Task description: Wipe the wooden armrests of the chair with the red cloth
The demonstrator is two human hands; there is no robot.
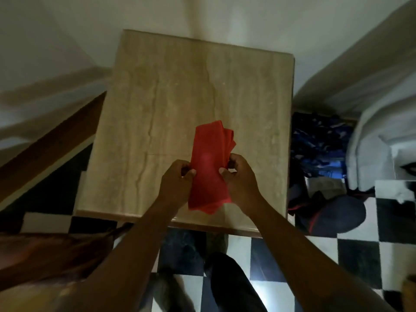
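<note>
Checkered black-and-white floor [358,255] below me, pale walls meeting in a corner ahead. I stand square to a light wood-grain worktop [171,97] pushed into that corner; its top is bare apart from what I hold over it. To my left a dark wooden rail [51,140] slants down past the worktop edge. It could be part of the chair, but I cannot tell. No armrest is plainly in view. To the right, a heap of blue and dark fabric [319,145] on the floor beside something draped in white.

The red cloth [209,167] is over the near half of the worktop, folded into a long strip with layered edges fanning at its far end. Whether its near end rests on the surface or hangs just clear, I cannot say.

Left hand [176,179] pinches the cloth's left edge, fingers curled closed on it. Right hand [236,174] pinches the right edge the same way. Both grip at about the strip's middle.

My read: cloth is being readied, no wiping begun. To do this well, I would fold it into a flat pad that fills one palm, loose corners tucked under so nothing trails. Then turn to find the chair, steady it with the free hand, and stroke along the armrest's grain, full length, top first and then the sides.
</note>
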